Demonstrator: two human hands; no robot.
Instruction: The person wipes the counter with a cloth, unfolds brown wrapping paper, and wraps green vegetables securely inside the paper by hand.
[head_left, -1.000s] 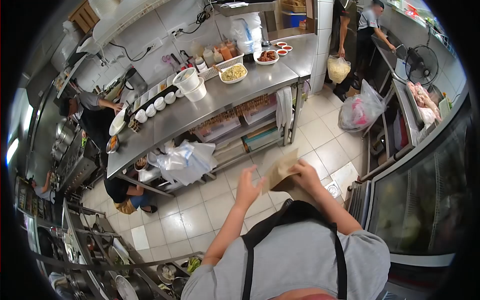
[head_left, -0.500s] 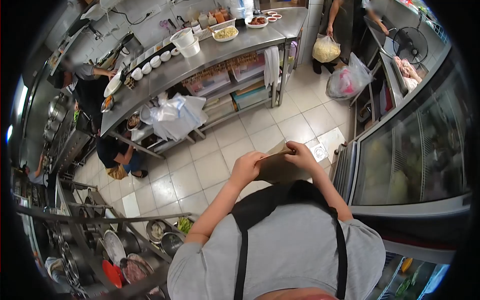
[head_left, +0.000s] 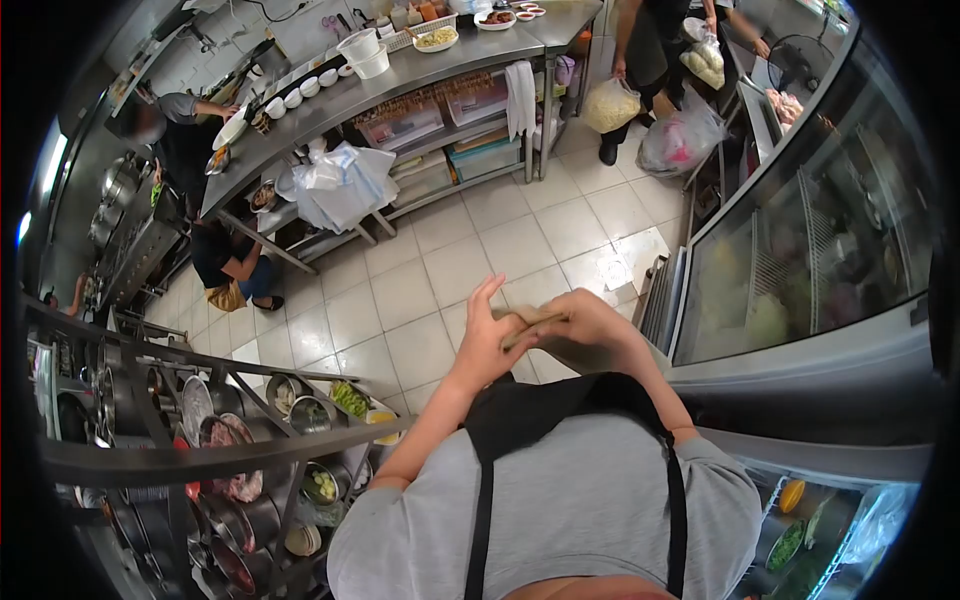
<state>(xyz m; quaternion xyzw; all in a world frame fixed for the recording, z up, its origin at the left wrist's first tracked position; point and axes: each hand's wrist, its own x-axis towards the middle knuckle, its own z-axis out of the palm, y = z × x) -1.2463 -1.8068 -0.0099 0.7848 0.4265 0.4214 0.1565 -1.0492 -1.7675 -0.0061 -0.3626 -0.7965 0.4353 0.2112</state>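
Note:
In front of my dark apron (head_left: pixel 560 400) I hold a flat brown sheet (head_left: pixel 537 329), thin like paper or card; its exact kind is unclear. My left hand (head_left: pixel 488 345) pinches its left edge between thumb and lower fingers, with one or two fingers sticking up. From the right, my right hand (head_left: pixel 595 328) is closed over the sheet's upper edge and covers much of it. Both hands are close together, and the sheet looks bent between them. Its lower part hangs below my right hand.
A glass-doored fridge (head_left: pixel 800 240) stands right, above an open drawer. Metal racks with pans (head_left: pixel 240 520) are at lower left. A steel counter (head_left: pixel 420 75) runs across the back. Back right, people stand near a filled bag (head_left: pixel 611 106). Another person (head_left: pixel 225 260) crouches left.
My hands have come closer together, and the brown sheet has been bent. My left fingers have lifted. At the back, a person carrying bags has stepped forward. The view has shifted.

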